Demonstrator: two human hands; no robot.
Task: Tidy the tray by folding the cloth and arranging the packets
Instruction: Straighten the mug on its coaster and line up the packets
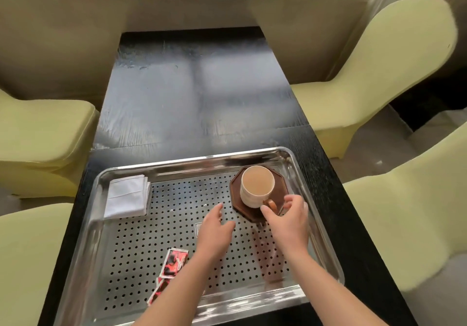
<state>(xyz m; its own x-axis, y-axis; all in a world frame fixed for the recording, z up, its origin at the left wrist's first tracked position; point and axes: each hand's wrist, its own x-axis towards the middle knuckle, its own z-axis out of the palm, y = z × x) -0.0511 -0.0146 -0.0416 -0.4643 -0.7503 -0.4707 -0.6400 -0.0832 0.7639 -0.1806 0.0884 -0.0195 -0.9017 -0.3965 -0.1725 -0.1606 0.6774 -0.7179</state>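
Observation:
A steel perforated tray (83, 224) lies on the dark table. A folded white cloth (127, 196) rests in its far left corner. Red, black and white packets (175, 262) lie near the front, partly hidden under my left forearm. A white cup of milky tea (256, 185) stands on a brown octagonal coaster (235, 191) at the far right. My right hand (288, 220) curls around the cup's brown handle (270, 203), thumb and fingers on either side; whether they touch it is unclear. My left hand (214, 232) hovers open, palm down, just left of the coaster.
The black table (197, 93) stretches away toward a window wall. Pale yellow covered chairs (379, 72) stand along both sides. The tray's front rim (227, 308) sits close to the table's near edge.

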